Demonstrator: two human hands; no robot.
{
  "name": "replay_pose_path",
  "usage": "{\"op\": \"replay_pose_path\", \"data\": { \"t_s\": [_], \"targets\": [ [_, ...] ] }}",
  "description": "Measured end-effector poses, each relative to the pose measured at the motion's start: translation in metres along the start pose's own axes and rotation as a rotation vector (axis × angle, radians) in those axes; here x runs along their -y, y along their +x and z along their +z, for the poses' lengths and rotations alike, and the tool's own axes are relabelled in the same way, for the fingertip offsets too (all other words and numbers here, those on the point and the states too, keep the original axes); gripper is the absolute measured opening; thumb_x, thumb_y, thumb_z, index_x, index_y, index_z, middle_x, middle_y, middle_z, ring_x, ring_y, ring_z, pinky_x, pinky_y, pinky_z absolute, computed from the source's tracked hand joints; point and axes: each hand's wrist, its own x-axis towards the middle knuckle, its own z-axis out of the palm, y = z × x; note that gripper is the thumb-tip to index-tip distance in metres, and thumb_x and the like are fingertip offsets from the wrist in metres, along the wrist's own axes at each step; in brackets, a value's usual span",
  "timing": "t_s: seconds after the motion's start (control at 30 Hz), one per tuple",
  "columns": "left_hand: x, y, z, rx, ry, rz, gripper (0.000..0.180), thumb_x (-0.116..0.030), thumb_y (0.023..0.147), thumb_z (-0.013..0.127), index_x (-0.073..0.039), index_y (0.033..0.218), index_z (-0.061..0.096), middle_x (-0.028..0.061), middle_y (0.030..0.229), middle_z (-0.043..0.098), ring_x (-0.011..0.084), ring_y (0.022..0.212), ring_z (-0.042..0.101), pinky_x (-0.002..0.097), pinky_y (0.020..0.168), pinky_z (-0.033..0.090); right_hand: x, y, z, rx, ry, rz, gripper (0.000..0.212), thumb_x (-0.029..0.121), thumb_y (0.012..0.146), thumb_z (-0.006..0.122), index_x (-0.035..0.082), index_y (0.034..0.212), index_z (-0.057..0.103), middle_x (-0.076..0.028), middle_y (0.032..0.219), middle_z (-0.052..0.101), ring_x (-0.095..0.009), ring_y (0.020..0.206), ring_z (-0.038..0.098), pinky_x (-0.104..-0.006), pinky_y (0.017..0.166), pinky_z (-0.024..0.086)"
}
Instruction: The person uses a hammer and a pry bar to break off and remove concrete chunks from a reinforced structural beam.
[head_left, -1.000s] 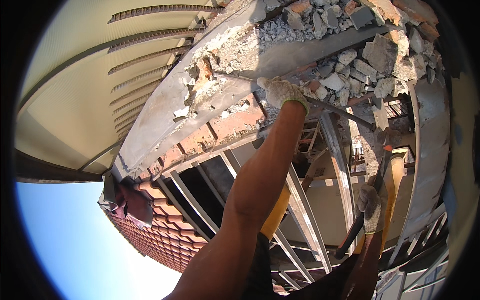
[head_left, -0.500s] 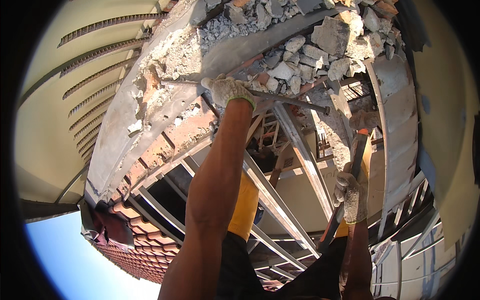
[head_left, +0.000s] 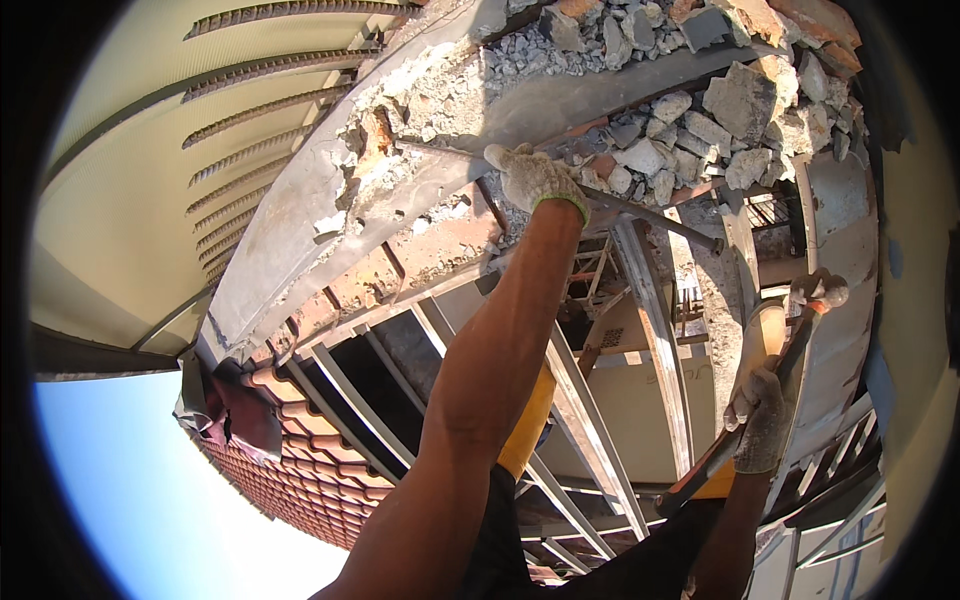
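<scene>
One metal rod (head_left: pixel 655 217) held in left grip (head_left: pixel 540 183), one hammer (head_left: pixel 794 356) in right grip (head_left: pixel 762 420)

Mottled off-white gloves (head_left: pixel 541 186) — dark grey rod (head_left: pixel 665 224), yellow boots (head_left: pixel 528 425) — reddish-brown roof tiles (head_left: pixel 300 492)

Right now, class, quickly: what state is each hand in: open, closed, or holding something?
Left hand: closed, holding a metal rod.
Right hand: closed, holding a hammer by its handle.
</scene>
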Motion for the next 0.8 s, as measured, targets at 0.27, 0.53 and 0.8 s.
{"op": "replay_pose_path", "data": {
  "t_s": [0.27, 0.53, 0.8],
  "targets": [
    [0.021, 0.017, -0.001, -0.001, -0.037, -0.05, 0.085, -0.071, 0.099, 0.045, 0.004, 0.138, 0.056, 0.0214, 0.128, 0.063, 0.0367, 0.111, 0.065, 0.0529, 0.096, 0.051, -0.055, -0.002, 0.081, 0.011, -0.095, 0.072, 0.014, 0.019, 0.097, 0.065, 0.014, 0.103, 0.053, 0.006, 0.062, 0.039, -0.008, 0.042, 0.041, -0.0273, 0.04, 0.037],
    [0.0, 0.026, -0.015, 0.003, -0.025, -0.042, 0.082, -0.07, 0.1, 0.046, 0.004, 0.132, 0.06, 0.0186, 0.115, 0.066, 0.0323, 0.101, 0.065, 0.0476, 0.088, 0.052, -0.007, 0.027, 0.003, -0.052, 0.299, -0.076, 0.025, 0.017, 0.102, 0.059, 0.021, 0.082, 0.044, 0.01, 0.063, 0.027, -0.005, 0.043, 0.027, -0.0276, 0.037, 0.03],
    [0.005, 0.007, 0.007, 0.007, -0.009, -0.034, 0.08, -0.071, 0.1, 0.043, -0.002, 0.139, 0.054, 0.0216, 0.137, 0.058, 0.0374, 0.119, 0.06, 0.0564, 0.097, 0.047, -0.02, -0.004, 0.066, 0.081, -0.242, 0.176, 0.017, 0.013, 0.093, 0.065, 0.01, 0.101, 0.049, 0.003, 0.063, 0.043, -0.01, 0.043, 0.043, -0.0272, 0.039, 0.038]
  ]
}}
